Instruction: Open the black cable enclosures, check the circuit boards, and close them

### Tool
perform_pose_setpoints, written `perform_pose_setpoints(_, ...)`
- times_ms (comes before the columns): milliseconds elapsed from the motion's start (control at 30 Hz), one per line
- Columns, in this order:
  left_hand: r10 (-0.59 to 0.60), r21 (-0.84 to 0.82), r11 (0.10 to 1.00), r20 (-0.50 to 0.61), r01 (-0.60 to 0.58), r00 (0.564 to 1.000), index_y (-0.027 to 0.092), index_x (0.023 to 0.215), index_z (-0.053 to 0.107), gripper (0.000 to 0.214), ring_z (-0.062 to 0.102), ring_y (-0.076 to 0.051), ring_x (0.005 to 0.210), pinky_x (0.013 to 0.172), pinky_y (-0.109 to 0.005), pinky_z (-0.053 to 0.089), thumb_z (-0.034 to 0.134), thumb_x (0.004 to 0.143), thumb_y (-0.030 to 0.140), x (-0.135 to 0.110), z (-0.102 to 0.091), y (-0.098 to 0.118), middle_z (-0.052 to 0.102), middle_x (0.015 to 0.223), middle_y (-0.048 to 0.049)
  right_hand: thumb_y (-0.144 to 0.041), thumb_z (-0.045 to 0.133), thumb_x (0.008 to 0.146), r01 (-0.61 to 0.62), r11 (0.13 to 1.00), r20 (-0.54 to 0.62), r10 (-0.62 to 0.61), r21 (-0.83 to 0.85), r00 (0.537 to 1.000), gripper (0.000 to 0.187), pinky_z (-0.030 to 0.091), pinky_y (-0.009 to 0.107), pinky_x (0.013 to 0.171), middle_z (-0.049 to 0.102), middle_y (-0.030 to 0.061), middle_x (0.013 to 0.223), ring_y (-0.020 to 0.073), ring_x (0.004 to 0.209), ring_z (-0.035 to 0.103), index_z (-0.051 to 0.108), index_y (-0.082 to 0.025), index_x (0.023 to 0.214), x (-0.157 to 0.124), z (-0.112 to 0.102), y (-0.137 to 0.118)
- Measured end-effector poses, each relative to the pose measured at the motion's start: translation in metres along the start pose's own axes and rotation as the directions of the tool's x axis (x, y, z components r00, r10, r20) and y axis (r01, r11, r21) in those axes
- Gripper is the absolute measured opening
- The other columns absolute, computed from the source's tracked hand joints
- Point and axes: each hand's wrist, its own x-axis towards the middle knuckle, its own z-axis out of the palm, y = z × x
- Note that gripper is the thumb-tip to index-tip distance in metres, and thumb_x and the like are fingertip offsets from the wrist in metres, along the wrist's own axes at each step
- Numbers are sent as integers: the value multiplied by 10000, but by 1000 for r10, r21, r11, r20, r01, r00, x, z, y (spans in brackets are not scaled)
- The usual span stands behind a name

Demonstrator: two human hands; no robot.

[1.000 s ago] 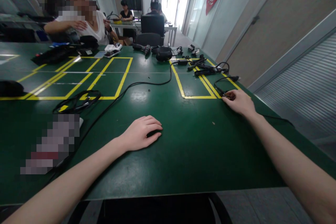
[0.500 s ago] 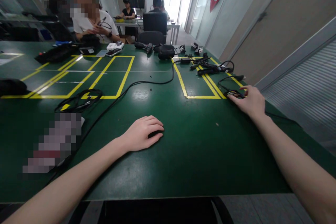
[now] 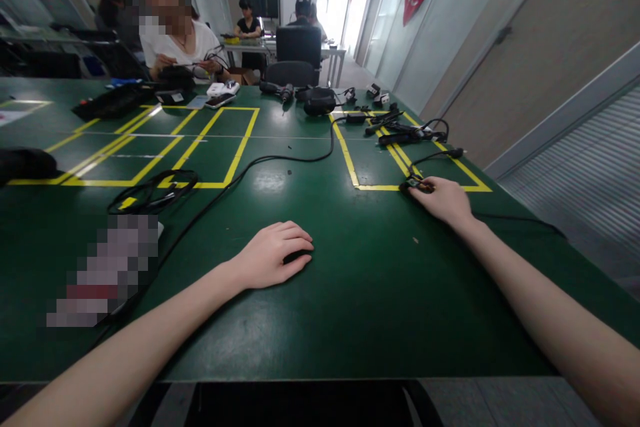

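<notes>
On the green table (image 3: 350, 320) my left hand (image 3: 274, 255) rests palm down, fingers loosely bent and thumb apart, with nothing seen in it. Farther out at the right, my right hand (image 3: 445, 201) grips a black cable (image 3: 411, 182) between thumb and fingers, just by the yellow tape outline (image 3: 381, 187). A plug-like end (image 3: 455, 153) of black cord lies beyond the knuckles. Small coloured bits show within the gripped bunch, too small to make out. Another stretch of black cord runs from behind my wrist toward the right table edge.
A coiled black cable (image 3: 150, 192) and a pixelated object (image 3: 107, 267) lie at the left. One long cord (image 3: 265, 159) crosses the table to an adapter (image 3: 357, 118). More cables (image 3: 400, 133), a drill-like tool (image 3: 280, 90) and a black pouch (image 3: 320, 101) lie farther back. A person (image 3: 185, 47) sits opposite.
My right hand has moved left with the black cable, and the plug-like end has shifted with it. My left hand stays put. The person opposite has spread their hands apart, holding a cable.
</notes>
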Motion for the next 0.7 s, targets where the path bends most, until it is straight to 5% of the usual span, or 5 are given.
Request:
perform_pose_setpoints(167, 6, -9, 1000, -76, -6, 997, 199, 1167, 714, 214, 714, -233, 1087, 950, -402, 583, 571, 1033, 284, 2, -2, 4, 769, 1172, -90, -399, 695, 907, 374, 899, 134, -410, 228, 902, 213, 504, 318, 686, 757, 91, 934, 256, 818, 720, 724, -198, 970, -62, -1, -93)
perform_pose_setpoints(300, 87, -23, 995, -192, -93, 978, 194, 1200, 691, 330, 700, -264, 1070, 930, -429, 578, 670, 968, 427, 2, -6, 10, 752, 1162, -130, -340, 719, 917, 701, 503, 101, -841, 506, 531, 199, 494, 265, 678, 729, 53, 964, 181, 800, 705, 692, -201, 1058, -118, -6, -145)
perform_pose_setpoints(367, 123, -62, 989, -147, -133, 982, 182, 1085, 703, 373, 702, -228, 868, 799, -373, 568, 703, 936, 524, 1, -6, 12, 751, 935, -89, -349, 740, 907, 738, 394, 72, -901, 548, 428, 219, 472, 246, 634, 715, 37, 935, 164, 769, 690, 697, -207, 1068, -134, -6, -157)
perform_pose_setpoints(567, 70, 1, 998, -7, -70, 998, 168, 1183, 681, 594, 705, -233, 848, 795, -365, 523, 751, 855, 658, 1, -2, 10, 745, 935, -76, -359, 750, 916, 683, 477, -4, -819, 553, 574, 208, 508, 249, 660, 701, 39, 929, 164, 779, 689, 715, -210, 1057, -137, 0, -157)
perform_pose_setpoints(700, -25, 21, 999, 2, 25, 1000, 190, 1077, 683, 367, 709, -237, 935, 838, -364, 522, 733, 912, 514, 2, -4, 10, 755, 1011, -68, -335, 746, 926, 638, 501, -44, -766, 585, 642, 213, 550, 268, 709, 721, 51, 985, 178, 829, 717, 700, -213, 1094, -130, -1, -155)
